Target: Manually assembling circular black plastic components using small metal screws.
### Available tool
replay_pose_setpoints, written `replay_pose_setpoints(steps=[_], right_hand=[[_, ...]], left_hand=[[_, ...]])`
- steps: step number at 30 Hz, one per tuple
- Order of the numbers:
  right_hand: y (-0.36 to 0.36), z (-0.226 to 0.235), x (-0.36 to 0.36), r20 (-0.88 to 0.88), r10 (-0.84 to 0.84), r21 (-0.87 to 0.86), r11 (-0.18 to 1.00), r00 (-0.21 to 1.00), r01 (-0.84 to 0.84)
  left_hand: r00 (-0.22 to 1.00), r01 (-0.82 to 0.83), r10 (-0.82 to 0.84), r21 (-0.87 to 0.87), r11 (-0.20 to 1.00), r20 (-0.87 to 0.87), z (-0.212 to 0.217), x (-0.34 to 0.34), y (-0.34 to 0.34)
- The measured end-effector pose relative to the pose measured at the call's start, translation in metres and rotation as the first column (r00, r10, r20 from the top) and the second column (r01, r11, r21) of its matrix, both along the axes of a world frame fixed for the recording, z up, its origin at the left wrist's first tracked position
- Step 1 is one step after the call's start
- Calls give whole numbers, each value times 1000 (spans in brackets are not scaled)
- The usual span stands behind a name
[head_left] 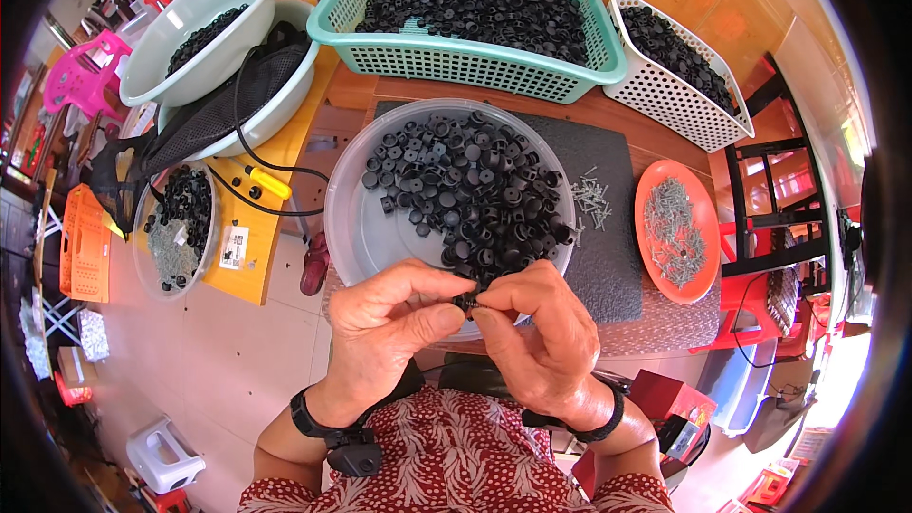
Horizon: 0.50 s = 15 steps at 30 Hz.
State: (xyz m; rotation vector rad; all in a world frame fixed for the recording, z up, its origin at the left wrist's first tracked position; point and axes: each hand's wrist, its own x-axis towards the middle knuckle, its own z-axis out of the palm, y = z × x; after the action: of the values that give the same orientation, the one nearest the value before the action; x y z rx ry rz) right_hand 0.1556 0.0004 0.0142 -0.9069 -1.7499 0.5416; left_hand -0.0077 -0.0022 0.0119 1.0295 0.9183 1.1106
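My hands meet over the near rim of a round translucent basin [344, 252], which holds a heap of small black plastic caps [454, 171]. Between thumb and fingers, my left hand [385, 313] pinches one black cap [464, 301]. My right hand [543, 328] is closed at the cap's right side, on what looks like a thin metal screw; the fingertips largely hide it. Loose screws [593, 201] lie on the dark mat [608, 271] right of the basin. More screws fill an orange oval plate [708, 218] farther right.
Behind the basin stand a green basket [456, 71] and a white basket [665, 114], both full of black parts. Stacked pale bowls [142, 85], a yellow-handled tool [271, 182], a black cable [242, 133] and a smaller tub [142, 266] sit left. A red stool [750, 294] stands right.
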Motion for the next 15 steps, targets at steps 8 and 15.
replay_pose_setpoints(steps=[8, 15], right_hand=[[-1, -6, -2, 11, -5, 32, 999, 1000, 4], [-1, -3, -2, -16, 34, 10, 999, 999, -34]], left_hand=[[979, -2, 49, 232, 973, -198, 1, 0, -1], [999, -50, 50, 46, 998, -3, 1, -2, -2]])
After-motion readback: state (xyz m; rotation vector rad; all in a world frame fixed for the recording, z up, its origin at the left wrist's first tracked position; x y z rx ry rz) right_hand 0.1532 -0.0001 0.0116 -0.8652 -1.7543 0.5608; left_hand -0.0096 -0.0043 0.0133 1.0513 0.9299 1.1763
